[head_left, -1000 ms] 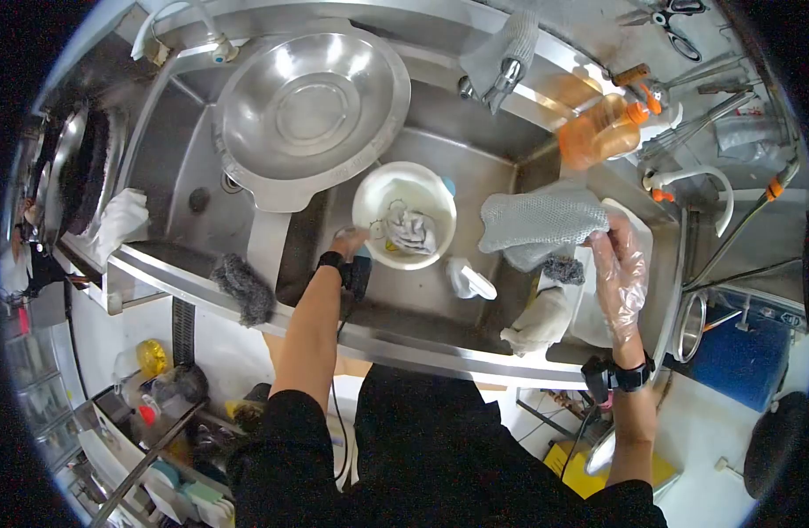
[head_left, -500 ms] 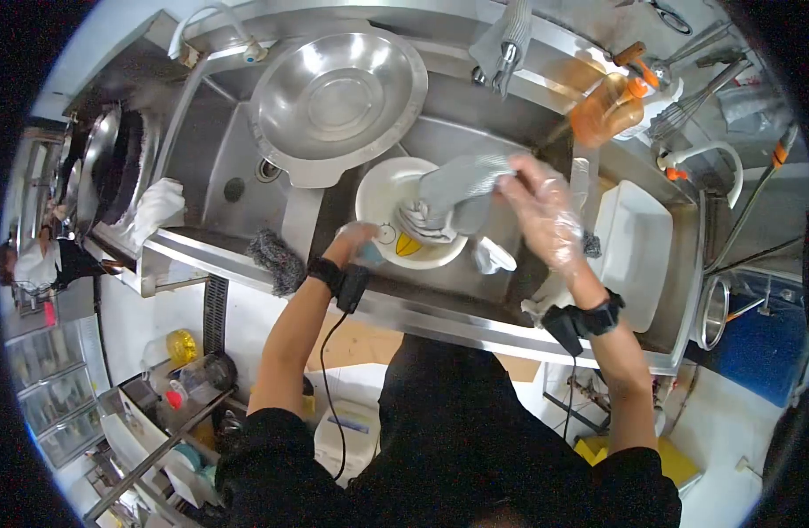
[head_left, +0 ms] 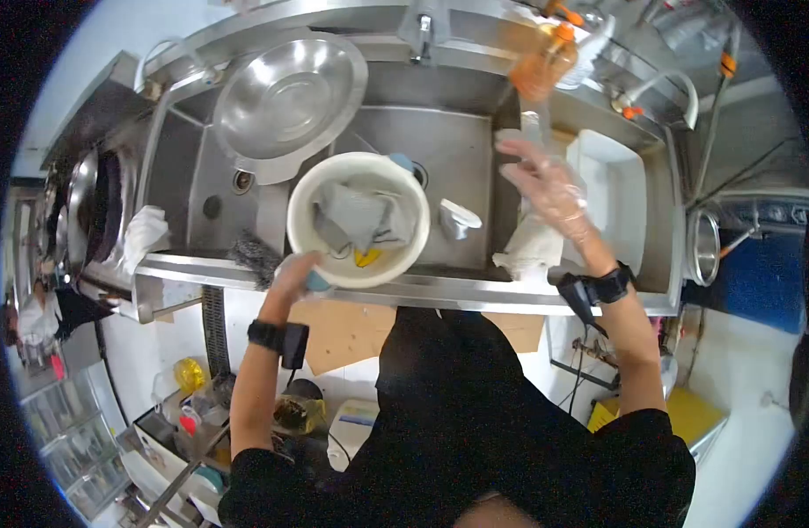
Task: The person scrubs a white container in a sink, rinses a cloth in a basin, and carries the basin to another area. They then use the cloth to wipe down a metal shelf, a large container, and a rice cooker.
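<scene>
Round white plastic bowl (head_left: 406,253) held over steel sink (head_left: 461,145)
Left hand (head_left: 300,271) grips its near rim, grey cloth (head_left: 356,211) lying inside; gloved right hand (head_left: 549,185) hovers apart, fingers spread.

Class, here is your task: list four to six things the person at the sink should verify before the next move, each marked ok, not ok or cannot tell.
1. Left hand grips the white bowl at its rim: ok.
2. Grey cloth lies inside the bowl: ok.
3. Right hand, in a clear glove, is open and empty: ok.
4. Bowl rests on the floor of the sink: cannot tell.
5. Water in the bowl: cannot tell.
</scene>
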`<move>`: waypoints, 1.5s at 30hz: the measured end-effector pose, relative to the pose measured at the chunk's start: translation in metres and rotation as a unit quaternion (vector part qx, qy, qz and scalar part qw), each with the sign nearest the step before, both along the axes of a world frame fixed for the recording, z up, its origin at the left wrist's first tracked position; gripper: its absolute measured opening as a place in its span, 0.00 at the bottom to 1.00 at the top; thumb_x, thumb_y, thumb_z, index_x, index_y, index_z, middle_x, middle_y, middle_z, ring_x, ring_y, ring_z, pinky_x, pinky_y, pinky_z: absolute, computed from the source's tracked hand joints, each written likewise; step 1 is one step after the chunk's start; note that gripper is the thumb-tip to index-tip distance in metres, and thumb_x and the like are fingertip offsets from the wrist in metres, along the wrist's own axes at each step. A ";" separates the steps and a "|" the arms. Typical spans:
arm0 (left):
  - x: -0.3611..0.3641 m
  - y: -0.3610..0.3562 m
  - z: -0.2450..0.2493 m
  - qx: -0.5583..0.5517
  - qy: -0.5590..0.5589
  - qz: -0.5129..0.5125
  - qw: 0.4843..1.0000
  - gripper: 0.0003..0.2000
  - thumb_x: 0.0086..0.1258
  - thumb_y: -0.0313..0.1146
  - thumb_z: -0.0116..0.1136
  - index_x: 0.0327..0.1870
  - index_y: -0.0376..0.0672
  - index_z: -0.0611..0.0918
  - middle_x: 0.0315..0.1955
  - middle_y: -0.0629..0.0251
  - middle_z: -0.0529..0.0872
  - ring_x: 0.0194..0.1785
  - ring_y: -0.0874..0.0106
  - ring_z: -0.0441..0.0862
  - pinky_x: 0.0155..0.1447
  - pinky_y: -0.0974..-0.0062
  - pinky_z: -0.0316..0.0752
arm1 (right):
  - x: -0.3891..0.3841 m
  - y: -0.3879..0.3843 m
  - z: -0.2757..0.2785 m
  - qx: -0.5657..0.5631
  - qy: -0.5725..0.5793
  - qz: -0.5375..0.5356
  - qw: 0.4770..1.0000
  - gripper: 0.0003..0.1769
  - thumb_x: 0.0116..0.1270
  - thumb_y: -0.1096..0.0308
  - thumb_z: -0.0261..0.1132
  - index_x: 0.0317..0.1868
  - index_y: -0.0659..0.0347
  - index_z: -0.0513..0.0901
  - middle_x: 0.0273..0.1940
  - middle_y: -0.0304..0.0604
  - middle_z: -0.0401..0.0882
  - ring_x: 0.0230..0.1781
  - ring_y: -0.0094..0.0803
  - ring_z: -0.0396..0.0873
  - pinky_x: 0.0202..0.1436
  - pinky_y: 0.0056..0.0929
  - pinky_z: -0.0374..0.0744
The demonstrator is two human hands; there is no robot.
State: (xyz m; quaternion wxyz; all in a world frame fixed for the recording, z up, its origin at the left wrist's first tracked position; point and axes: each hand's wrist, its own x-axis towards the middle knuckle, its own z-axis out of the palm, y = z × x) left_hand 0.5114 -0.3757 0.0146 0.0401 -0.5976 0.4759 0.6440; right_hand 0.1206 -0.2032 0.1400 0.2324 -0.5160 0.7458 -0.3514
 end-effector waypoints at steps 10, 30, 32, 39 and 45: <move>0.020 0.097 0.062 -0.005 0.037 0.145 0.989 0.19 0.60 0.45 0.56 0.42 0.37 0.80 0.25 0.66 0.82 0.18 0.76 0.77 0.13 0.81 0.61 | -0.028 0.139 -0.095 0.223 0.493 0.202 0.816 0.44 0.51 0.59 0.70 0.69 0.51 0.62 0.65 0.45 0.64 0.69 0.40 0.58 0.71 0.34 0.57; -0.081 0.466 0.061 -0.059 0.033 0.645 0.761 0.14 0.58 0.44 0.58 0.30 0.40 0.79 0.19 0.67 0.76 0.17 0.73 0.71 0.17 0.74 0.63 | 0.073 0.139 0.025 -0.054 -0.093 0.366 0.924 0.19 0.67 0.64 0.59 0.55 0.65 0.77 0.47 0.54 0.81 0.47 0.35 0.80 0.50 0.33 0.76; -0.086 0.499 0.062 -0.040 0.026 0.625 0.779 0.13 0.61 0.40 0.56 0.37 0.38 0.78 0.25 0.62 0.79 0.20 0.72 0.74 0.18 0.75 0.66 | 0.116 0.155 0.029 -0.018 -0.147 0.429 0.891 0.29 0.60 0.51 0.64 0.53 0.64 0.76 0.40 0.53 0.84 0.39 0.42 0.83 0.45 0.36 0.78; -0.096 0.624 0.013 -0.408 -0.241 0.290 0.831 0.29 0.47 0.24 0.64 0.55 0.41 0.73 0.47 0.52 0.80 0.52 0.53 0.77 0.57 0.61 0.70 | 0.203 0.237 -0.024 -0.048 0.092 0.678 0.728 0.41 0.51 0.42 0.66 0.59 0.61 0.71 0.39 0.52 0.80 0.39 0.47 0.80 0.42 0.44 0.77; -0.103 0.684 0.036 -0.204 -0.041 0.616 0.760 0.14 0.62 0.26 0.50 0.50 0.42 0.76 0.43 0.56 0.83 0.48 0.56 0.80 0.55 0.66 0.73 | 0.232 0.294 -0.006 -0.091 0.067 0.761 0.638 0.35 0.55 0.48 0.68 0.59 0.59 0.73 0.46 0.53 0.78 0.46 0.48 0.78 0.47 0.44 0.78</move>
